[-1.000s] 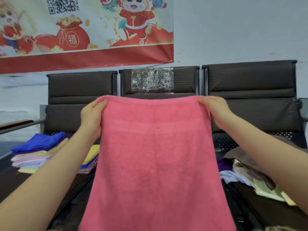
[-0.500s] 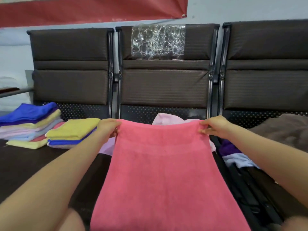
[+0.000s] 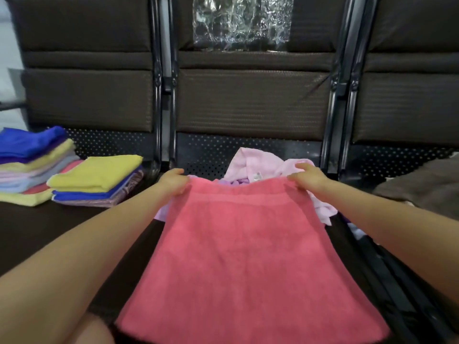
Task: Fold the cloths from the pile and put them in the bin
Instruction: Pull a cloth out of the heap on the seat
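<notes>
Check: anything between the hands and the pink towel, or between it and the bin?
Nothing between them: left hand and right hand each grip a far corner of the pink towel. No bin is visible in this view, so that path can't be judged.

A: How much of the pink towel (image 3: 248,256) can you see?
B: Its near end runs off the bottom edge. It also covers most of the loose cloths (image 3: 260,165) behind it, so I can't count them.
A: And the folded stacks (image 3: 62,180)?
B: The left one is cut by the frame edge and blurred.
A: The brown cloth (image 3: 422,187)?
B: Cropped at the right edge. The fingertips of each hand are tucked under the towel's corners.
</notes>
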`<action>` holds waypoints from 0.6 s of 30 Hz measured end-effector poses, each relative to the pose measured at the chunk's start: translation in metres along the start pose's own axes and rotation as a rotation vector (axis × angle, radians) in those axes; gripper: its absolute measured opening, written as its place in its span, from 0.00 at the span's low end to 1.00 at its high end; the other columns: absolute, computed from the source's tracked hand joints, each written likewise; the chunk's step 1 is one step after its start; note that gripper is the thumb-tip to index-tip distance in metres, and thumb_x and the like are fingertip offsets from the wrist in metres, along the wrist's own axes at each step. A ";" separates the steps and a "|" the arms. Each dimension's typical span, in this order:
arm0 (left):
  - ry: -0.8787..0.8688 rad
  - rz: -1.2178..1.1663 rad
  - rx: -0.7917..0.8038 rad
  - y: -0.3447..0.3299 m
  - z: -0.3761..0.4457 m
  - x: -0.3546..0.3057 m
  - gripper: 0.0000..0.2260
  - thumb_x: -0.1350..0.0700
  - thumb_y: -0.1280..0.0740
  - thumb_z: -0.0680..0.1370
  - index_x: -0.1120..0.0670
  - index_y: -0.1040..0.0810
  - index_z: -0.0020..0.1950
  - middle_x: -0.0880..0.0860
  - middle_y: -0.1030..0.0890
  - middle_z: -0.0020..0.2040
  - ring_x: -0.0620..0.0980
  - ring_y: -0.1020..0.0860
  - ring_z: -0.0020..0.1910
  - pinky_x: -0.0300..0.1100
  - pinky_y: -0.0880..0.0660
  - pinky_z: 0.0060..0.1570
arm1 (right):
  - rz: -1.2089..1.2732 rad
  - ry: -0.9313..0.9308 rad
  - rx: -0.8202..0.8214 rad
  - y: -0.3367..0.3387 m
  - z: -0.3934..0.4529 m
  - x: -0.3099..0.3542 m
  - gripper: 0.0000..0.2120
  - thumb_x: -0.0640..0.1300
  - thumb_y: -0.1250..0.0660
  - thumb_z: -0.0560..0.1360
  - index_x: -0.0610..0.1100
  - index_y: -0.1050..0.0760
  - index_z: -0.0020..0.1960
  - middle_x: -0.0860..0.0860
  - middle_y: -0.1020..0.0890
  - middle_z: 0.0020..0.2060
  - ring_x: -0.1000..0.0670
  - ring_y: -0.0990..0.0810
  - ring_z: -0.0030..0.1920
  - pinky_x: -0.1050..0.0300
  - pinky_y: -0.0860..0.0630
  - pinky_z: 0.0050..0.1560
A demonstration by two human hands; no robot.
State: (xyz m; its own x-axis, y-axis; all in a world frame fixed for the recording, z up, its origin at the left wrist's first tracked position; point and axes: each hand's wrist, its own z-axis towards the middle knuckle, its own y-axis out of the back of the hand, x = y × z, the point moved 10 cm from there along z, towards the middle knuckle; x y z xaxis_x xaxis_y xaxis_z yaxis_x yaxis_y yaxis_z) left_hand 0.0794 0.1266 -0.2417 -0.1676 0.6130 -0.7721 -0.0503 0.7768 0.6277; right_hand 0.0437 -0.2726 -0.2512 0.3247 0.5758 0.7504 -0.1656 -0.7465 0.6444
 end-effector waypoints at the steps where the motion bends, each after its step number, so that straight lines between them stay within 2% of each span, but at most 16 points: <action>1: -0.019 0.011 -0.008 0.001 -0.009 -0.005 0.22 0.61 0.38 0.78 0.59 0.34 0.73 0.58 0.27 0.68 0.47 0.26 0.39 0.25 0.32 0.26 | -0.051 0.040 -0.034 0.004 -0.006 0.009 0.39 0.54 0.35 0.58 0.53 0.31 0.69 0.45 0.25 0.60 0.43 0.25 0.58 0.45 0.25 0.60; 3: -0.104 0.087 -0.042 0.003 -0.030 -0.018 0.21 0.59 0.38 0.78 0.58 0.31 0.72 0.57 0.27 0.68 0.53 0.23 0.55 0.30 0.29 0.45 | -0.126 0.109 -0.076 0.013 -0.025 0.026 0.32 0.53 0.35 0.62 0.50 0.29 0.67 0.48 0.25 0.61 0.43 0.24 0.57 0.51 0.26 0.60; 4: -0.136 0.123 -0.045 0.004 -0.038 -0.022 0.20 0.59 0.38 0.78 0.58 0.30 0.71 0.56 0.26 0.67 0.54 0.25 0.60 0.35 0.30 0.52 | -0.144 0.127 -0.079 0.014 -0.035 0.031 0.27 0.50 0.34 0.68 0.48 0.28 0.67 0.48 0.25 0.61 0.44 0.24 0.58 0.55 0.28 0.58; 5: -0.165 0.152 -0.040 0.005 -0.051 -0.025 0.19 0.59 0.38 0.78 0.57 0.28 0.69 0.56 0.25 0.66 0.54 0.25 0.62 0.37 0.31 0.55 | -0.161 0.159 -0.069 0.013 -0.047 0.035 0.23 0.47 0.33 0.72 0.46 0.28 0.67 0.47 0.24 0.61 0.44 0.24 0.58 0.58 0.29 0.56; 9: -0.350 0.231 0.154 -0.022 -0.115 -0.046 0.13 0.57 0.36 0.78 0.54 0.22 0.62 0.51 0.20 0.59 0.48 0.23 0.58 0.36 0.31 0.56 | -0.185 0.332 0.083 -0.011 -0.111 0.046 0.14 0.40 0.34 0.76 0.42 0.22 0.61 0.47 0.20 0.56 0.52 0.24 0.52 0.60 0.30 0.54; 10: -0.387 0.231 0.210 -0.029 -0.136 -0.049 0.10 0.56 0.35 0.78 0.53 0.20 0.59 0.48 0.19 0.56 0.45 0.23 0.55 0.33 0.30 0.54 | -0.203 0.379 0.135 -0.017 -0.134 0.047 0.11 0.40 0.34 0.76 0.42 0.21 0.58 0.48 0.19 0.54 0.53 0.24 0.51 0.60 0.29 0.54; 13: -0.458 0.210 0.321 -0.043 -0.186 -0.059 0.06 0.56 0.34 0.78 0.52 0.18 0.50 0.44 0.19 0.43 0.40 0.23 0.41 0.24 0.31 0.40 | -0.298 0.558 0.346 -0.039 -0.202 0.054 0.05 0.42 0.31 0.75 0.42 0.19 0.49 0.49 0.17 0.47 0.53 0.22 0.45 0.60 0.28 0.49; 15: -0.498 0.217 0.393 -0.053 -0.220 -0.062 0.05 0.55 0.34 0.78 0.52 0.18 0.48 0.46 0.18 0.40 0.42 0.22 0.37 0.29 0.29 0.38 | -0.423 0.688 0.491 -0.053 -0.248 0.052 0.07 0.47 0.30 0.75 0.43 0.20 0.47 0.50 0.19 0.43 0.55 0.24 0.40 0.59 0.28 0.46; 18: -0.544 0.267 0.500 -0.068 -0.254 -0.052 0.04 0.53 0.33 0.77 0.52 0.19 0.45 0.47 0.19 0.37 0.43 0.23 0.33 0.40 0.26 0.42 | -0.502 0.816 0.620 -0.062 -0.289 0.040 0.15 0.58 0.30 0.71 0.47 0.24 0.46 0.54 0.23 0.42 0.55 0.27 0.39 0.58 0.27 0.44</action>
State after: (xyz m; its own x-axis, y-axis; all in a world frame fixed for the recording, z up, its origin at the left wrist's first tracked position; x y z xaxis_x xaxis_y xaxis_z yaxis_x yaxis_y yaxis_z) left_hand -0.1585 0.0050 -0.2191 0.4002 0.6723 -0.6227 0.3946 0.4869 0.7793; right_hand -0.2023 -0.1068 -0.2180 -0.5153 0.7319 0.4459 0.3738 -0.2763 0.8854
